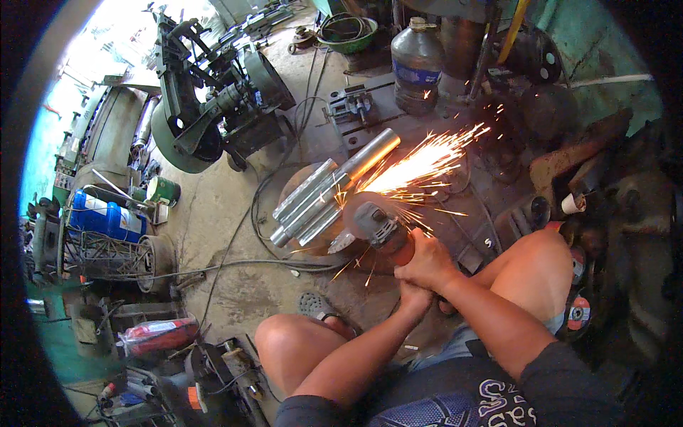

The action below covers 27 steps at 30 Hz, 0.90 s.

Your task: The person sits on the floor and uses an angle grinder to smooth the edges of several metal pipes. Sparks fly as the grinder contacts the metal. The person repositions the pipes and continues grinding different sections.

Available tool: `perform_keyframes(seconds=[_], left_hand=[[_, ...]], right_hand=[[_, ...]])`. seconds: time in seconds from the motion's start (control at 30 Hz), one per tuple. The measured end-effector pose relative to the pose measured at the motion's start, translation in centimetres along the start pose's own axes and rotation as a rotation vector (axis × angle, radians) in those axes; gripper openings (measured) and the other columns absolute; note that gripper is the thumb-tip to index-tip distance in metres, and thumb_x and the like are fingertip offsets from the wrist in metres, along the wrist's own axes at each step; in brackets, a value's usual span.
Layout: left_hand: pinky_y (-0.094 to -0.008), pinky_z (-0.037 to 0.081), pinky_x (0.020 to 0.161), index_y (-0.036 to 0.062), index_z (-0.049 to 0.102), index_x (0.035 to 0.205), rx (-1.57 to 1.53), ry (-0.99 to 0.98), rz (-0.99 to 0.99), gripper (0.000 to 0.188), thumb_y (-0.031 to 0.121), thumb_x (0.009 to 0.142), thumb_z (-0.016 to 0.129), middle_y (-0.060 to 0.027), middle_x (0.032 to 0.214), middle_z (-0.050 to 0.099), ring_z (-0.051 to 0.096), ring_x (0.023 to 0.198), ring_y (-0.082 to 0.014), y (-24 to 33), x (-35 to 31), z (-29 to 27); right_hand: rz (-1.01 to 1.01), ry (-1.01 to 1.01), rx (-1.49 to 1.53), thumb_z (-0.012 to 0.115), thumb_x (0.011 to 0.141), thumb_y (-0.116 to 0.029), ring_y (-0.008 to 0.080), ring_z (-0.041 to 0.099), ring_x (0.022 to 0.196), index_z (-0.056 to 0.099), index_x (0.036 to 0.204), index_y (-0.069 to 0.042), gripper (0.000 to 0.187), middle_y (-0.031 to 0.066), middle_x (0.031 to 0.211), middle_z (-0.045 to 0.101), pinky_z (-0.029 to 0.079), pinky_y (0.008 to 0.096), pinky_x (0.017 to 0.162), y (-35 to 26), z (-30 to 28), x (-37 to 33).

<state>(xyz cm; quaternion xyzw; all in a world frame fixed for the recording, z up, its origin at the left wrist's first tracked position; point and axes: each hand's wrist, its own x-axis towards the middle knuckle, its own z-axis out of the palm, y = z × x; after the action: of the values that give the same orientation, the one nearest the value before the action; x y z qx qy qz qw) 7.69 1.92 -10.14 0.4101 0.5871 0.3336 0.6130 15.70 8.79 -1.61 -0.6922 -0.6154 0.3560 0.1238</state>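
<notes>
Both my hands are closed around an angle grinder (379, 226). My right hand (432, 262) wraps its body just behind the grey head. My left hand (415, 293) is closed lower down at the rear end, its fingers largely hidden. Ahead of the grinder lies a shiny steel pinion shaft (313, 201) with long teeth, tilted up toward the right. The grinder's disc side is at the shaft's near flank, and bright sparks (427, 167) spray to the far right. Exactly where the disc touches is hidden by the head.
A black cable (235, 267) runs across the floor on the left. Beyond the shaft stand a vise (352, 107) and a large plastic bottle (416, 67). A dark machine (213, 99) occupies the far left, and a blue bucket (107, 217) the left. Discs (578, 313) lie by my right knee.
</notes>
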Motion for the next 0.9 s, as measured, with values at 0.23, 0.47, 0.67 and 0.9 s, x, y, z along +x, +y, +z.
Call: perform_keyframes(seconds=[0.23, 0.47, 0.67, 0.9], left_hand=[[-0.0378, 0.049, 0.1, 0.0056, 0.055, 0.136, -0.002, -0.009, -0.015, 0.048, 0.03, 0.098, 0.069, -0.0072, 0.132, 0.061, 0.057, 0.122, -0.0197, 0.9, 0.0, 0.4], [-0.0377, 0.049, 0.1, 0.0072, 0.052, 0.139, -0.021, -0.021, -0.098, 0.051, 0.029, 0.097, 0.07, -0.0065, 0.135, 0.059, 0.057, 0.121, -0.0195, -1.2, 0.8, -0.1], [-0.0377, 0.051, 0.094, 0.008, 0.056, 0.134, -0.025, 0.068, 0.043, 0.043, 0.029, 0.098, 0.069, -0.0037, 0.131, 0.06, 0.058, 0.116, -0.0186, -3.1, -0.4, -1.0], [-0.0385, 0.05, 0.1, 0.0035, 0.053, 0.137, 0.222, 0.24, 0.331, 0.05, 0.023, 0.095, 0.07, -0.0103, 0.133, 0.06, 0.057, 0.121, -0.021, -4.6, -1.4, -2.0]], right_hand=[[0.013, 0.005, 0.059, 0.086, 0.061, -0.035, 0.046, 0.07, 0.1, 0.052, 0.114, -0.002, 0.071, 0.0274, 0.104, 0.071, 0.057, 0.052, 0.09, 0.2, -0.6, 0.1], [0.004, 0.018, 0.022, 0.085, 0.06, -0.031, 0.0453, 0.071, 0.097, 0.056, 0.11, -0.002, 0.065, 0.0253, 0.099, 0.072, 0.057, 0.0511, 0.088, -0.8, -0.4, -0.1], [-0.027, -0.069, -0.055, 0.086, 0.061, -0.035, 0.0449, 0.071, 0.098, 0.054, 0.112, -0.002, 0.069, 0.0253, 0.101, 0.072, 0.057, 0.0511, 0.088, -2.8, 0.1, -0.8], [-0.097, -0.179, -0.114, 0.086, 0.062, -0.035, 0.0458, 0.071, 0.097, 0.052, 0.109, -0.003, 0.067, 0.0259, 0.098, 0.071, 0.057, 0.0523, 0.087, -5.4, 1.8, -2.0]])
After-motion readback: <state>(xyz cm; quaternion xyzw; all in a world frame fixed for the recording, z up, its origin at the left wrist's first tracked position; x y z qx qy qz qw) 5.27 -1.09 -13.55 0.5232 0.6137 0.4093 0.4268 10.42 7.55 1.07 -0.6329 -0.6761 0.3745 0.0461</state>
